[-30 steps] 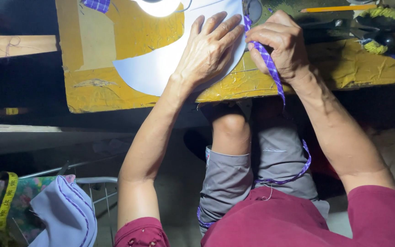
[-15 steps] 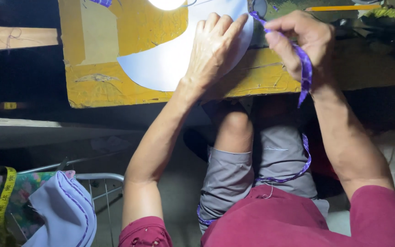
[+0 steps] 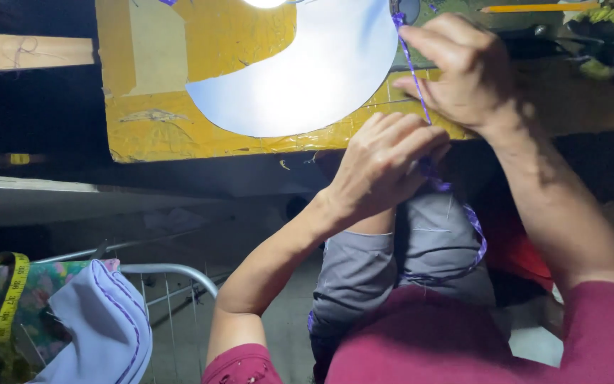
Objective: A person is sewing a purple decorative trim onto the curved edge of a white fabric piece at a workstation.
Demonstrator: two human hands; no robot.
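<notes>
- Hands at a strip of purple ribbon (image 3: 412, 71), which runs down from the bench top, past the edge, and loops over the grey-trousered lap (image 3: 421, 249) below.
- Right hand (image 3: 463, 71) sits on the bench with fingers curled shut, pinching the upper part of the ribbon against the yellow board (image 3: 151, 128).
- Left hand (image 3: 385, 160) is just below the board's edge, fingers bent closed around the ribbon where it drops off; how tightly it grips I cannot tell.
- Step in hand, as I judge it: drawing the ribbon taut between the two hands, so it lies straight along the edge of the pale round cloth piece (image 3: 307, 78).
- Next move would call for steady tension and both pinches kept firm, so the strip does not twist.
- Surface: scuffed yellow board on a workbench, a pencil (image 3: 527, 8) and dark tools at the far right, a wooden batten (image 3: 30, 51) to the left.
- Room: dim, lit by one bright lamp overhead; a wire basket (image 3: 172, 284) at lower left holds a yellow tape measure (image 3: 8, 299) and lilac fabric (image 3: 101, 327).
</notes>
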